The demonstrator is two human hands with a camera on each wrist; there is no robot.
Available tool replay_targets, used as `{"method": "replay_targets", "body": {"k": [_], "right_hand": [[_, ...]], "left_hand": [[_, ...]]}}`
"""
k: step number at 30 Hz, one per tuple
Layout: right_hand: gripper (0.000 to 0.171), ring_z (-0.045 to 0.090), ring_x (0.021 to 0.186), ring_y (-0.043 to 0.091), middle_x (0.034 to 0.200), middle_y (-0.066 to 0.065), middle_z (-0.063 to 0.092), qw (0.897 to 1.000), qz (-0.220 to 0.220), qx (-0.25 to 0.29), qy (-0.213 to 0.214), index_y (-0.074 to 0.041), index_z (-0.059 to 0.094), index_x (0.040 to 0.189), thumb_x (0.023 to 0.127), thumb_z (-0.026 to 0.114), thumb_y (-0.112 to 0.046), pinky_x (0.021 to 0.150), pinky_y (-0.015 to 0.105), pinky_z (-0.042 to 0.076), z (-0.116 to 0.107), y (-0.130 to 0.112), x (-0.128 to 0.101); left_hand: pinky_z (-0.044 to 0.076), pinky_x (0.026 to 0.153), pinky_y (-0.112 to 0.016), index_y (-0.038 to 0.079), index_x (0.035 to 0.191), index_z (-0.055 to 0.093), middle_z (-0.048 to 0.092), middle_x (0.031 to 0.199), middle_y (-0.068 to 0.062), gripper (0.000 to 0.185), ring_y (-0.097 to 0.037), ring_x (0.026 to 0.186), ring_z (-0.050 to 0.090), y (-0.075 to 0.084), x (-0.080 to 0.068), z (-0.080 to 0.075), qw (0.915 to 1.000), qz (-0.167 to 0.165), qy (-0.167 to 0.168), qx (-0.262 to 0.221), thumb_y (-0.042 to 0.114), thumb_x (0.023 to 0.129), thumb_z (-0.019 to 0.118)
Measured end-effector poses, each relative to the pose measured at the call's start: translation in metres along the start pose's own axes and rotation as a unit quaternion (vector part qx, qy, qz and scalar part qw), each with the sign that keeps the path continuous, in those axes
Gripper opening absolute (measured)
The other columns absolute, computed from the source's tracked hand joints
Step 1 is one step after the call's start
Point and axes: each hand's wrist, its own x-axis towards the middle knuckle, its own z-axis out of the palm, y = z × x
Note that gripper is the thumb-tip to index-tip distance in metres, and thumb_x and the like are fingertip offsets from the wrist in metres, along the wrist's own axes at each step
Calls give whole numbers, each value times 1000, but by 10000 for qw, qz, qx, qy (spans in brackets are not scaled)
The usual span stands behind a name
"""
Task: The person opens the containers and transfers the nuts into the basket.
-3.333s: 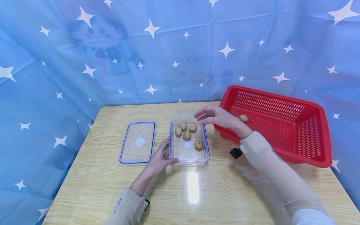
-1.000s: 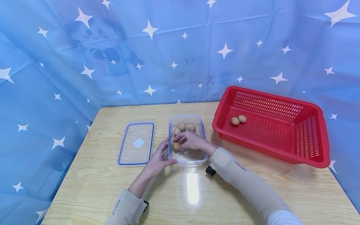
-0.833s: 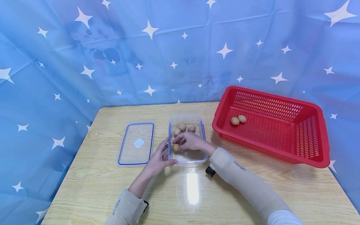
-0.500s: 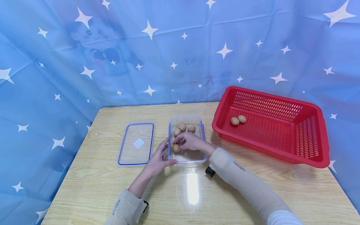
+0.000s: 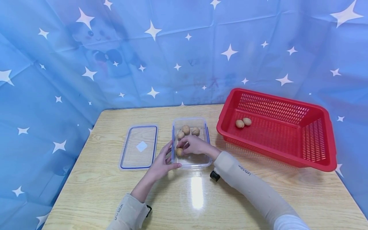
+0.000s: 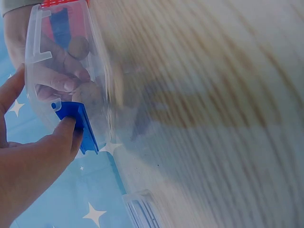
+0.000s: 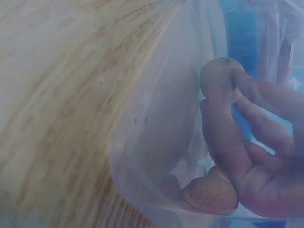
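On the desk (image 5: 115, 198), the left hand (image 5: 161, 164) grips the near left corner of a clear plastic box (image 5: 192, 163). Inside it, the right hand (image 5: 195, 145) pinches a round, tan, wrinkled walnut (image 5: 179, 151) at its fingertips; three more walnuts (image 5: 186, 129) lie just beyond.

Saw clear glossy plastic in the container (image 5: 191, 161), with blue plastic clips at its rim. Found rough, matt, wrinkled shells on the walnuts (image 5: 186, 129) inside. Noted glossy pale wood-grain laminate on the table (image 5: 198, 198), glare at 6 o'clock of the container. At 3 o'clock, perforated shiny red plastic in the basket (image 5: 322, 159); at 9 o'clock, clear plastic lid (image 5: 140, 146). Behind, matt creased cloth backdrop (image 5: 161, 54).
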Motion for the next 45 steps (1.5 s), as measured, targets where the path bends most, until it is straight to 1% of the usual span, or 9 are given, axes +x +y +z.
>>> {"method": "replay_targets", "body": {"k": [6,15,23,31,37,42,45], "right_hand": [[29,70,106,24,115,10,72,10000,8,12,20,-6,71,115,86,76,-6,92,29,60,-1,-3,-2],[30,71,103,23,115,10,73,9999,40,108,45,-6,71,114,85,76,-6,88,27,61,-2,-4,-2],[33,71,106,25,119,12,71,9997,6,232,52,-4,70,117,85,75,-5,89,27,61,-6,-8,-5],[33,69,109,26,121,12,71,9997,79,240,77,-5,70,120,87,72,-6,86,26,62,-10,-13,-6],[32,69,110,27,121,12,71,9996,26,276,73,-4,70,121,89,72,-7,87,29,62,-15,-15,-6],[31,69,110,27,120,11,70,9996,-33,255,141,-5,70,120,89,73,-7,90,31,62,-20,-19,-8],[31,69,110,28,120,13,69,9993,-251,207,191,-4,70,119,89,72,-6,92,32,62,-25,-22,-9]], "left_hand": [[29,124,-47,8,160,11,16,165,-23,100,-41,152,21,0,0,0,10000,-36,4,-31,-2,84,75],[28,125,-48,8,161,11,15,166,-20,101,-40,153,19,1,0,0,10000,-24,15,-14,-1,83,75],[28,125,-48,9,161,12,15,166,-20,100,-40,152,20,0,0,0,10000,-72,37,-11,-2,84,75],[29,125,-48,10,161,12,16,166,-21,100,-42,152,21,0,0,0,9999,-85,51,-31,-2,84,75],[29,125,-49,10,161,12,15,166,-20,99,-41,152,21,0,0,-1,9999,-92,41,58,-1,85,74],[28,125,-49,10,161,11,15,166,-19,100,-40,152,20,1,-1,-2,9999,-82,-7,85,-1,84,75],[28,125,-48,11,161,12,16,166,-17,101,-38,153,21,1,-2,-2,9999,-91,-9,52,-1,84,75]]}}
